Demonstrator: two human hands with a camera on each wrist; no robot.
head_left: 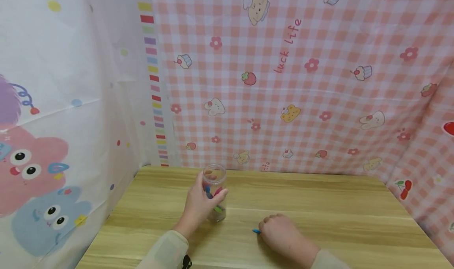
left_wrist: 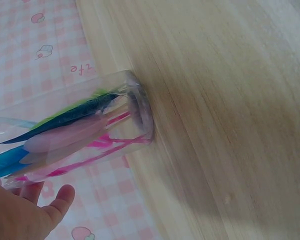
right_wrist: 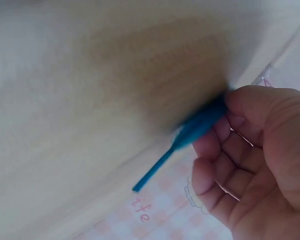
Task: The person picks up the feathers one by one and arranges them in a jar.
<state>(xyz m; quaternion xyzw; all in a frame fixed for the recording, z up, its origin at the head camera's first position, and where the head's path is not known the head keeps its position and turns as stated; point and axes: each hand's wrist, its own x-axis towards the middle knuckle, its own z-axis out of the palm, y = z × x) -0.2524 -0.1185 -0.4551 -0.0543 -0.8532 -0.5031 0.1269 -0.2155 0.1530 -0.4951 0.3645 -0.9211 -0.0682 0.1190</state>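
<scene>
A tall clear plastic jar [head_left: 220, 214] stands about upright at the table's left middle, its mouth uncovered. My left hand [head_left: 200, 203] grips it around the upper side, with the thumb across the front. Inside the jar, green, dark blue, pink and bright blue feathers [left_wrist: 65, 135] show through the wall in the left wrist view. To the right of the jar, my right hand [head_left: 281, 232] is low over the wood. Between thumb and fingers it pinches a blue feather [right_wrist: 202, 122], whose bare quill points away from the hand.
The wooden table [head_left: 330, 206] runs back to a pink checked cloth [head_left: 269, 103] hanging behind it. A white cloth [head_left: 106, 143] with cartoon figures hangs on the left, and more checked cloth [head_left: 422, 158] hangs on the right.
</scene>
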